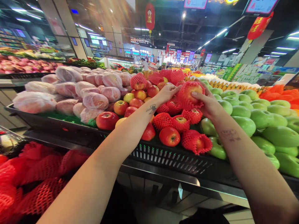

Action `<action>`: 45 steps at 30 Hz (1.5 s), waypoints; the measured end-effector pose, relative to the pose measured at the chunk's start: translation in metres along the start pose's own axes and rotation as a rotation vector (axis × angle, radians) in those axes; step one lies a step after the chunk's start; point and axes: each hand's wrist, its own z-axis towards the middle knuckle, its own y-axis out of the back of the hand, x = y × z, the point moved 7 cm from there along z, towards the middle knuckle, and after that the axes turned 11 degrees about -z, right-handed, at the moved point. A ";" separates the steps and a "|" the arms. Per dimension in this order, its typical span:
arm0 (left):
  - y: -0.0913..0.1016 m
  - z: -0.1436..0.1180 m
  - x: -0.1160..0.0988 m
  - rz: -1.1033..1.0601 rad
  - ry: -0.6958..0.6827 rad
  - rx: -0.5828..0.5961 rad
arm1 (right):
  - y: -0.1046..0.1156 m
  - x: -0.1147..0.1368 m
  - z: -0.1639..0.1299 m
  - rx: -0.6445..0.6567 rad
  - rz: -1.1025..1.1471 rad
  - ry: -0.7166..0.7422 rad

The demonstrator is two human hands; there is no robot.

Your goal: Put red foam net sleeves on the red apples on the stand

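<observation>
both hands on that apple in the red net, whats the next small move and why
Probably ease the red foam net the rest of the way around the apple. The right hand cups the apple from the side while the left hand pinches the net's edge, and the apple's top is bare. The netted apples below it sit covered, so finishing the sleeve looks like the step.

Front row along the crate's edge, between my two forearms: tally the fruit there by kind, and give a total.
Bare red apples: 2
Apples in red net: 1
Green fruit: 1
Total: 4
Not counted: the netted apple held higher up in the right hand.
</observation>
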 end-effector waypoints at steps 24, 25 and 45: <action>0.063 -0.025 -0.046 0.756 -0.042 -0.567 | 0.017 -0.001 0.008 0.028 -0.210 -0.083; 0.070 -0.028 -0.048 0.799 -0.014 -0.603 | 0.019 -0.002 0.008 0.021 -0.189 -0.087; 0.073 -0.031 -0.026 1.031 0.286 -0.443 | 0.024 -0.003 0.008 0.007 -0.209 -0.096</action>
